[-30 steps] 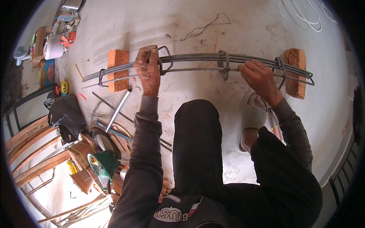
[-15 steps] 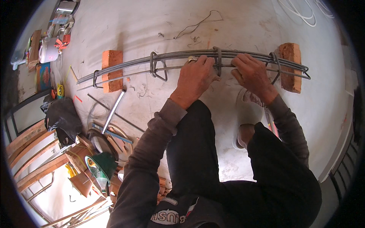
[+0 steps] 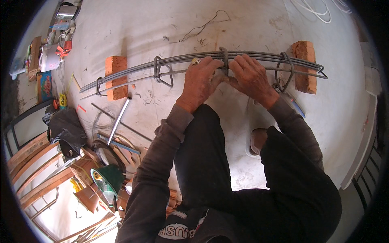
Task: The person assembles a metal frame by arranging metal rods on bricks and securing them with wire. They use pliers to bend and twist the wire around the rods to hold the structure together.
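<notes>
A long bundle of steel rebar (image 3: 133,73) lies crosswise before me, with bent wire stirrups around it. My left hand (image 3: 201,79) and my right hand (image 3: 252,77) meet at the middle stirrup (image 3: 223,56), one on either side. Fingers of both hands are closed around this stirrup and the bars beside it; the thumbs come together below. Another stirrup (image 3: 163,73) is left of my hands, a small one (image 3: 98,87) near the left end, and one (image 3: 288,67) near the right end.
Two bricks, one left (image 3: 116,79) and one right (image 3: 304,69), prop the bars. A blue-handled tool (image 3: 298,108) lies by the right stirrup. Bits of wire (image 3: 202,28) litter the floor. At left are a metal tube (image 3: 120,120), a black bag (image 3: 68,129) and wooden pieces.
My right hand has moved left along the bars to the middle stirrup. My left hand stays beside it. The blue-handled tool now shows more fully past my right forearm.
</notes>
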The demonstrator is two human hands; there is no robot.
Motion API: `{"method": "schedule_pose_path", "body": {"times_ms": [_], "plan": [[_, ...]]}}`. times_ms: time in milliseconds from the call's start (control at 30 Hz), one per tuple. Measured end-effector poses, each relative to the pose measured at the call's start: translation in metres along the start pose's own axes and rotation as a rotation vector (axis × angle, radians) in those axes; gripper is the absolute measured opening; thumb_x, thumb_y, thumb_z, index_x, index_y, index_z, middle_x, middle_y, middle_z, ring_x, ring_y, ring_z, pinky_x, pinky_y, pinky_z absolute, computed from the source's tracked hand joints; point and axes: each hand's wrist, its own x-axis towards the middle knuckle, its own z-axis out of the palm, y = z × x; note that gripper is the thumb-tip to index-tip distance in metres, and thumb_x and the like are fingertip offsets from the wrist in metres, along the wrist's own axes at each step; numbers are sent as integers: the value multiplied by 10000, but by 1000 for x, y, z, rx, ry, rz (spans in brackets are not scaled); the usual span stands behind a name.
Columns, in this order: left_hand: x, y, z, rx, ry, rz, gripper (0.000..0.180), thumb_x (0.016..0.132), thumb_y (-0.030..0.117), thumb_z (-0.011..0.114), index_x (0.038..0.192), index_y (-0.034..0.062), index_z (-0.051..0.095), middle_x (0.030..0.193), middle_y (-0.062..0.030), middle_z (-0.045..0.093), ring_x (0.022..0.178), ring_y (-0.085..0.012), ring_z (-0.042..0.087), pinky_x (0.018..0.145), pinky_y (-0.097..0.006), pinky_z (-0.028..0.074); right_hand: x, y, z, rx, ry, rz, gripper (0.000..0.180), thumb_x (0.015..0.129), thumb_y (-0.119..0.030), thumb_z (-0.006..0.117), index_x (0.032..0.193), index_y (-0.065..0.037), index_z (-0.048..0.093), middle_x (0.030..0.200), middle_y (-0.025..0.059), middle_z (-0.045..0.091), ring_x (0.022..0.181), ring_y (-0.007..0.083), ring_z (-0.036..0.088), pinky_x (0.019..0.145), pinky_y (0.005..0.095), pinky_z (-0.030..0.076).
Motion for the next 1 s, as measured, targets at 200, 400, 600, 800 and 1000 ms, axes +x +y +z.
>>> {"method": "schedule_pose_path", "body": {"times_ms": [200, 400, 600, 800, 1000], "plan": [[1, 1, -1, 85, 38, 26, 341, 762, 139, 805, 1066, 88, 660, 915, -62, 658, 707, -233, 619, 633, -359, 454, 6, -2, -1, 6, 13, -8, 368, 665, -224, 816, 890, -95, 554, 850, 47, 533, 821, 223, 597, 686, 364, 514], [2, -2, 1, 33, 50, 64, 304, 769, 107, 786, 1040, 74, 653, 887, -68, 653, 693, -222, 617, 624, -356, 453, 6, 1, 1, -3, 24, -13, 358, 658, -237, 816, 867, -99, 560, 804, 38, 537, 777, 216, 606, 660, 351, 522], [5, -1, 4, -2, 62, 56, 264, 772, 68, 769, 1004, 57, 644, 884, -73, 660, 668, -212, 612, 623, -340, 469, 4, 5, 1, 47, -5, 0, 357, 657, -178, 816, 843, -72, 530, 806, 68, 543, 767, 266, 615, 641, 376, 523], [4, -1, -1, -1, 13, 3, 329, 759, 151, 812, 1045, 83, 663, 901, -61, 661, 682, -204, 610, 629, -341, 469, 7, 7, -3, 131, -72, 67, 270, 713, -124, 758, 871, -59, 549, 833, 108, 585, 765, 311, 624, 647, 394, 519], [3, 3, -1, 162, 15, 28, 474, 718, 365, 845, 1044, 109, 615, 939, -52, 604, 798, -269, 629, 670, -377, 454, 24, 16, -28, 172, -233, 206, 189, 775, -101, 715, 905, -73, 581, 823, 100, 631, 768, 319, 646, 652, 421, 518]]}}
